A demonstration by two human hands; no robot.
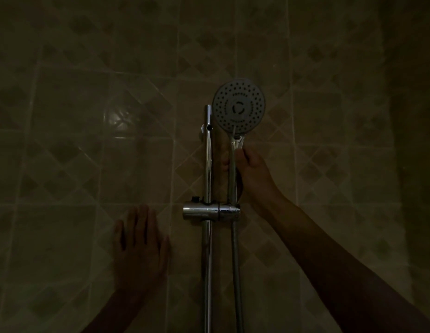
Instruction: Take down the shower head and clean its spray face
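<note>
Beside chrome rail [207,164], right side: shower head [239,106] sits in holder [229,211]. Right hand [251,168] grips handle. Left hand [139,246] flat on tiled wall [89,140], left of rail, fingers straight.

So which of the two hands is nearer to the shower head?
The right hand. It grips the handle of the shower head just below the spray face. The left hand lies flat on the tiled wall, lower down and to the left of the rail.

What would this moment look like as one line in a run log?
stage: taking down | shower head: seated in holder | right hand: grips handle | left hand: flat on tiled wall
</note>
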